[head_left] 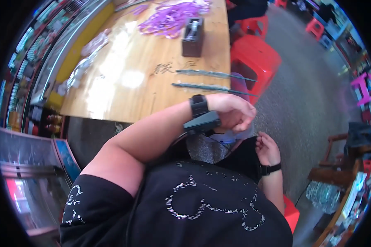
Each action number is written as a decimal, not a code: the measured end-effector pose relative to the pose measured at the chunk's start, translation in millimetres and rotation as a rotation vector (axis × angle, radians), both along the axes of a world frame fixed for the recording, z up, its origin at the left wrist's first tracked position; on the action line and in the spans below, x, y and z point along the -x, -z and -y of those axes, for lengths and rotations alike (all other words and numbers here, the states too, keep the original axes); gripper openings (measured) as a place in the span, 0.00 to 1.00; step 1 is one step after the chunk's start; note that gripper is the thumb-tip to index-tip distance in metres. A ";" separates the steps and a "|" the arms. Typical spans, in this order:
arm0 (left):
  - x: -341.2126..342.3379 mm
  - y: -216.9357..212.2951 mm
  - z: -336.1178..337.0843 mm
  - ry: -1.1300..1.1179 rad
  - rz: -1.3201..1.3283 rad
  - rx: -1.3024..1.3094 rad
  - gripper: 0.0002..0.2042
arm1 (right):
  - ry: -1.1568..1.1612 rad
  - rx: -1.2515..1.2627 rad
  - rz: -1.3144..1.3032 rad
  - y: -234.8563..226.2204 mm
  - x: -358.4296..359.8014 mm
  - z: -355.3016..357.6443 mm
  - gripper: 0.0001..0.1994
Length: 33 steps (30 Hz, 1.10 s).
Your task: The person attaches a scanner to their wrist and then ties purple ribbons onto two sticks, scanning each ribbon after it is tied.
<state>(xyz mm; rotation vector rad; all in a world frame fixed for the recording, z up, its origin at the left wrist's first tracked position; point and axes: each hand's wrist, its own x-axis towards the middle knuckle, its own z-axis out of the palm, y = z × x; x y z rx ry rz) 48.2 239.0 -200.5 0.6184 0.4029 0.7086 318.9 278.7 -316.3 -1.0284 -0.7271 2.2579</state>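
My left hand (234, 112) is curled in front of my body, below the near edge of the wooden table (152, 74), with a black band and a dark device on its wrist. Its fingers are bent around a pale, translucent bluish piece (235, 133) that hangs under it. My right hand (267, 148) is just below and to the right, fingers curled loosely close to the same pale piece; whether it grips it is not visible. A black band sits on that wrist too.
Two long thin dark strips (212, 80) lie on the table near its right edge. A dark tape dispenser (193, 36) and a heap of purple bands (171, 18) sit farther back. Red stools (254, 57) stand on the grey floor to the right; glass cabinets (33, 164) are at left.
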 end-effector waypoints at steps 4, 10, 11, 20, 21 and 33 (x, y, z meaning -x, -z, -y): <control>1.6 -0.2 8.2 -0.101 0.004 -0.019 0.09 | 0.036 0.005 -0.005 -1.9 -7.5 15.5 0.12; 7.8 -9.5 37.0 -0.343 -0.129 -0.039 0.06 | 0.033 -0.031 -0.010 -16.3 -12.3 40.4 0.11; 12.7 -14.4 46.9 -0.359 -0.231 -0.081 0.06 | 0.034 -0.029 -0.003 -17.4 -11.6 44.7 0.12; 162.4 -90.2 105.3 -0.927 -0.954 -0.216 0.06 | -0.073 -0.107 -0.016 -40.4 21.2 52.5 0.11; 191.2 -92.2 101.3 -1.023 -1.040 -0.252 0.06 | -0.099 -0.121 -0.027 -48.3 27.5 53.3 0.11; 371.6 -38.6 -55.0 -1.359 -1.834 -0.118 0.12 | -0.036 -0.130 0.120 -27.3 66.7 7.6 0.10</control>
